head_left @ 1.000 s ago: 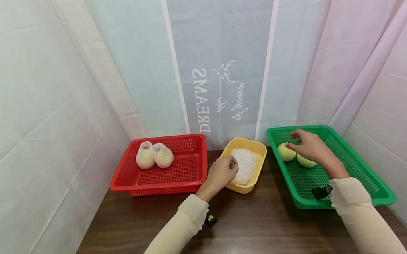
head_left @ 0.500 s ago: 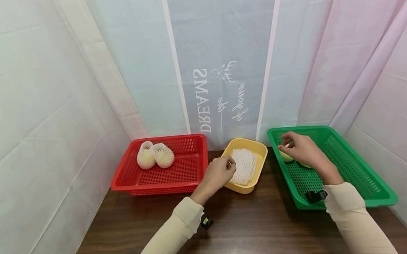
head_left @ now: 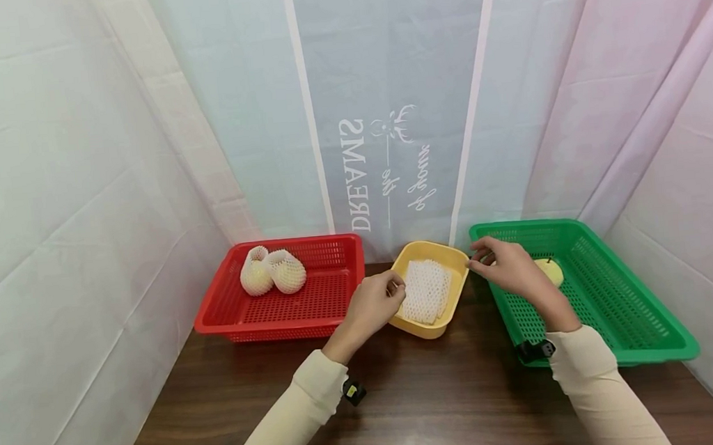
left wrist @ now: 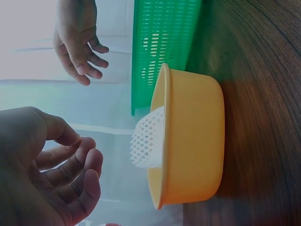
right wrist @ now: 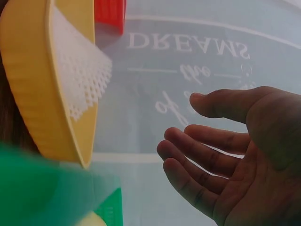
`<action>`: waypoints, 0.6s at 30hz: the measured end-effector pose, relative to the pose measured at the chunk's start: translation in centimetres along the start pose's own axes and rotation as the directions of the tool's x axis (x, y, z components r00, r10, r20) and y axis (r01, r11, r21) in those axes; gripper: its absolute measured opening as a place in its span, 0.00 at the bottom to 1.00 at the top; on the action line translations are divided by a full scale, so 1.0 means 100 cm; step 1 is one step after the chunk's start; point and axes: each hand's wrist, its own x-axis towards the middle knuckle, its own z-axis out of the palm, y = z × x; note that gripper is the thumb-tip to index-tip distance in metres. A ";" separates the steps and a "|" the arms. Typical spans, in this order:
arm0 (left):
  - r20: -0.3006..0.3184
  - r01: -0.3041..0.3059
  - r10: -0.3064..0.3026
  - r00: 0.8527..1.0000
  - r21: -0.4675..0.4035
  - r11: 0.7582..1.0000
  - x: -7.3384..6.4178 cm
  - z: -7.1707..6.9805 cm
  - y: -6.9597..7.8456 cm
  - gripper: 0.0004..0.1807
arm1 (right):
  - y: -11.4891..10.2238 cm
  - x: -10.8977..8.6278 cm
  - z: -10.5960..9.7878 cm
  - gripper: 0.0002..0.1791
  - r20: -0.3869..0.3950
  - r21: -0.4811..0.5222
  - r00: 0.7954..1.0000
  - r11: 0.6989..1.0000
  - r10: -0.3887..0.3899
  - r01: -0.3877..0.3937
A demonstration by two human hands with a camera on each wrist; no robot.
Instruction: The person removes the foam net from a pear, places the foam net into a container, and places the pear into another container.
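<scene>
My left hand (head_left: 372,304) hovers at the left rim of the yellow bin (head_left: 426,330), its fingers loosely curled, thumb meeting the index fingertip, nothing held. White foam fruit nets (head_left: 426,292) lie flat in that bin. Between the bin and the green basket (head_left: 626,292), my right hand (head_left: 511,267) is raised over the basket's left rim. In the right wrist view its fingers (right wrist: 202,155) are relaxed and apart, with nothing between them. A pale green pear (head_left: 550,272) with a dark stem sits in the green basket, partly behind the right hand; another is mostly hidden there.
At left, a red basket (head_left: 331,294) holds two pears (head_left: 288,272) wrapped in foam nets. All containers stand on a dark wooden table (head_left: 421,406). Fabric curtains (head_left: 382,74) close off the back and sides.
My right hand has moved left, from over the pears to the gap beside the yellow bin. The left hand has drifted slightly left, off the foam nets. Baskets and fruit stay put.
</scene>
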 end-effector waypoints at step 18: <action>-0.015 0.052 -0.053 0.998 -0.049 0.997 -0.012 -0.020 -0.011 0.07 | -0.025 0.006 0.035 0.19 -0.009 0.084 0.994 0.991 -0.108 0.108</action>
